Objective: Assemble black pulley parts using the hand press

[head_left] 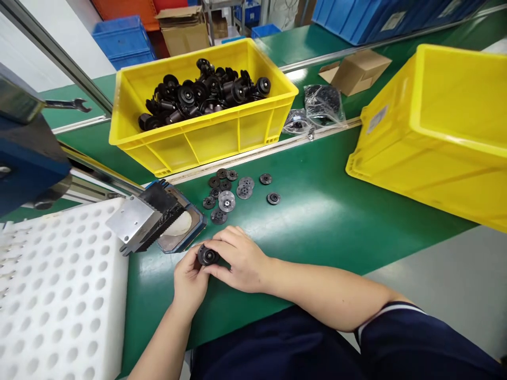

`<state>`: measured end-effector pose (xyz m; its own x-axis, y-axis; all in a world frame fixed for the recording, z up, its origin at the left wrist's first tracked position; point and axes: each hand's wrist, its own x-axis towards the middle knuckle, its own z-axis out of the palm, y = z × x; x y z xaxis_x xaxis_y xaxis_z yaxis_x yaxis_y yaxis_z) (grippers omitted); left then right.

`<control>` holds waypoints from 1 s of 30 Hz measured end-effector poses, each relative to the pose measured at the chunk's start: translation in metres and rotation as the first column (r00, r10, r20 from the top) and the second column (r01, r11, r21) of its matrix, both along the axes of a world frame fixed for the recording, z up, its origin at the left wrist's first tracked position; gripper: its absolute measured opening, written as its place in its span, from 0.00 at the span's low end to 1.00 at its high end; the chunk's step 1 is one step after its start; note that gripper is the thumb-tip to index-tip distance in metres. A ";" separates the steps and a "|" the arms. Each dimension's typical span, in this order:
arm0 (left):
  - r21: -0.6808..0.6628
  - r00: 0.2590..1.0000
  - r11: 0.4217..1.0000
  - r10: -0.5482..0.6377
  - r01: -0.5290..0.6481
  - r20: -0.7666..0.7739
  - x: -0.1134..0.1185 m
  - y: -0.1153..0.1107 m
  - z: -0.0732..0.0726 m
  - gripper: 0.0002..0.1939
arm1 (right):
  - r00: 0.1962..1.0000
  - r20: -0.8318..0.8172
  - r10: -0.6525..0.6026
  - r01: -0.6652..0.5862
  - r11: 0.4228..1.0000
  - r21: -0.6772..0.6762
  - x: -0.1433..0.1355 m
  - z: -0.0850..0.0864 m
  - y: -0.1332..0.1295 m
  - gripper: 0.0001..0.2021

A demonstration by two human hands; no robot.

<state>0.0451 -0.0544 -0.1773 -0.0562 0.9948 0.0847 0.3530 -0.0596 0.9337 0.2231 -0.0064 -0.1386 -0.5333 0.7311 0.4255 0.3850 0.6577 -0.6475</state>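
- Behind my green workbench (pixel 317 227), blue crates (pixel 122 39) and a cardboard box (pixel 184 37) stand in the room.
- My left hand (pixel 191 282) is closed around the side of a black round part (pixel 208 256), its thumb and fingers gripping it.
- My right hand (pixel 241 259) grips the same part from the other side, fingers over the top edge and thumb at the lower edge.
- I hold the part above the near side of the bench, its ringed round face turned up toward me.
- Beyond my hands, black discs (pixel 227 201) lie loose on the green surface, several overlapping, two set apart to the right.
- Farther back, a yellow bin (pixel 209 140) holds a heap of black wheeled parts (pixel 186 96).
- To the right stands another yellow bin (pixel 447 163); between the two bins lie plastic bags (pixel 322 103) and an open carton (pixel 362 68).
- On my left are a white block (pixel 121 301) with rows of round holes and a tilted metal fixture (pixel 134 221).
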 end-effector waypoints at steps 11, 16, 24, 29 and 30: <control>-0.016 0.998 0.998 0.056 -0.056 0.017 0.002 0.001 -0.004 0.13 | 0.999 -0.031 -0.038 0.039 0.999 0.022 -0.006 -0.009 -0.001 0.19; -0.015 1.000 1.000 0.007 -0.007 -0.012 0.002 0.000 -0.002 0.10 | 1.000 0.004 0.006 -0.006 1.000 -0.014 -0.006 -0.003 -0.003 0.18; 0.005 0.999 1.000 0.005 -0.005 0.032 0.002 0.006 -0.002 0.12 | 0.999 0.038 -0.008 0.008 1.000 0.013 -0.008 -0.005 0.000 0.16; 0.043 0.994 0.999 -0.008 0.003 0.105 0.011 0.007 0.007 0.15 | 0.998 0.038 0.052 -0.056 0.992 0.114 -0.002 -0.005 0.003 0.14; 0.047 0.993 0.999 -0.006 0.001 0.118 0.010 0.010 0.006 0.16 | 0.998 0.037 0.042 -0.048 0.986 0.161 -0.002 -0.008 0.008 0.14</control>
